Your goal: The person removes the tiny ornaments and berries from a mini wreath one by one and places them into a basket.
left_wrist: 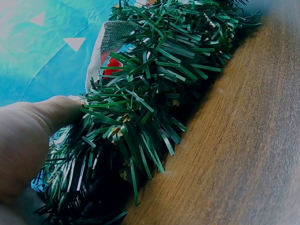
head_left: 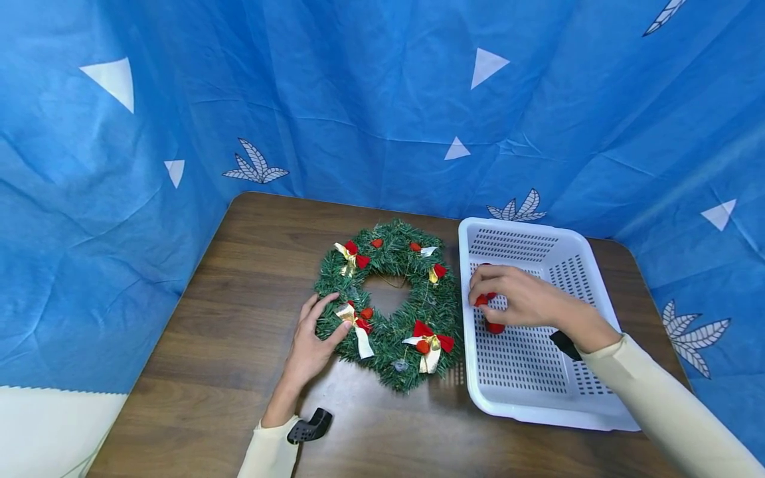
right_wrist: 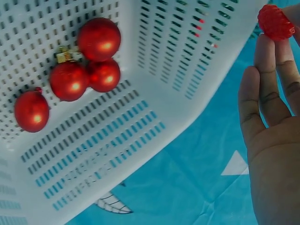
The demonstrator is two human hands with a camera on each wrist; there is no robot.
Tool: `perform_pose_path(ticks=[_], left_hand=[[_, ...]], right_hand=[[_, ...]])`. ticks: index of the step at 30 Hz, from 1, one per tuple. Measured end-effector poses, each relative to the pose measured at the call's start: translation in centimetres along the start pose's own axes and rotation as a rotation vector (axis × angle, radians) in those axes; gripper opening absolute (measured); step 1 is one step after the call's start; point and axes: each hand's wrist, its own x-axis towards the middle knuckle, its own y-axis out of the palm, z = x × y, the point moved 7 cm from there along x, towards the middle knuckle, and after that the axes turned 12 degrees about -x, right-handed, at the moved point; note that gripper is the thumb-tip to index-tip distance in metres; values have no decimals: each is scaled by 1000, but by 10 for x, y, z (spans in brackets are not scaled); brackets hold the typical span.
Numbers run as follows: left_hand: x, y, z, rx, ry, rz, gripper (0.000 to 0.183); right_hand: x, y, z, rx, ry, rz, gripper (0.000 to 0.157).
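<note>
A green wreath (head_left: 391, 378) with red-and-gold bows and red berries lies on the table. My left hand (head_left: 309, 348) rests on its lower-left edge, fingers fairly straight and the thumb beside a white-and-gold bow (head_left: 362, 342). In the left wrist view the thumb (left_wrist: 58, 111) touches the green needles (left_wrist: 150, 93); the other fingers are hidden. Over the left side of a white basket (head_left: 522, 398), my right hand (head_left: 516, 295) pinches a small red bumpy berry (right_wrist: 275, 22) between thumb and fingertips. Several shiny red balls (right_wrist: 69, 80) lie in the basket below that hand.
The basket stands right of the wreath, its left rim (head_left: 469, 345) close to the needles. A brown wooden table (head_left: 239, 299) carries both. Blue cloth (head_left: 358, 99) with white triangles and leaf prints hangs behind and at the sides.
</note>
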Motion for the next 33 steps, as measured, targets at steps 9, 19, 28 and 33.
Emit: perform_pose_path(ticks=[9, 19, 28, 33], left_hand=[[-1, 1, 1, 5, -2, 6, 60], [-1, 2, 2, -4, -13, 8, 58], [-1, 1, 2, -1, -24, 12, 59], [0, 1, 3, -2, -24, 10, 59]], right_hand=[[-21, 15, -16, -8, 85, 42, 18], [-45, 34, -49, -5, 259, 132, 23], [-59, 44, -65, -15, 318, 194, 21], [-63, 43, -69, -24, 328, 207, 21]])
